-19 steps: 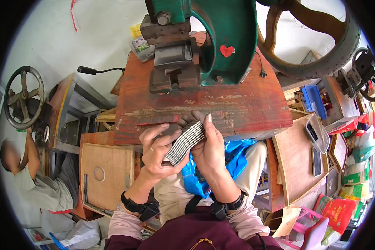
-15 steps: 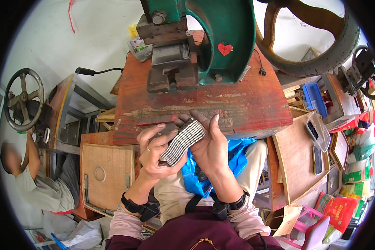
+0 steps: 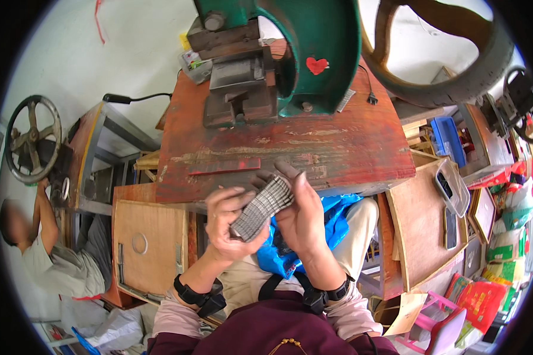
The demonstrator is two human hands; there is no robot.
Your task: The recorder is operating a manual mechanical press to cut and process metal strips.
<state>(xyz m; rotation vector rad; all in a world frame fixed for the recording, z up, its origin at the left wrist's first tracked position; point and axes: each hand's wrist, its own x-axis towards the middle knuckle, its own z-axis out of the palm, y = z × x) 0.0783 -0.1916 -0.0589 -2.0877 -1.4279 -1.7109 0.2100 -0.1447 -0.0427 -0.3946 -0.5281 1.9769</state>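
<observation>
A bundle of thin, grey segmented metal strips (image 3: 262,208) lies stacked side by side between my two hands. My left hand (image 3: 224,223) is closed around its lower left end. My right hand (image 3: 305,219) grips the upper right end, with the thumb raised along its side; some of those fingers are hidden behind the bundle. Under my hands, a blue plastic bag (image 3: 336,220) with dark contents rests on my lap. Just beyond my left fingers, a flat red bar (image 3: 228,166) lies on the worn red wooden table (image 3: 337,148).
A green hand press (image 3: 331,35) with a large handwheel (image 3: 450,94) stands on the table. Wooden trays flank me, the left one (image 3: 154,236) holding a ring and strips, the right one (image 3: 417,225) a phone (image 3: 450,231) and clear box. Another person (image 3: 65,254) sits at far left.
The bundle has turned in my hands, showing a finer gridded face. My left fingers have drawn back toward me, uncovering the red bar. The view has shifted slightly.
</observation>
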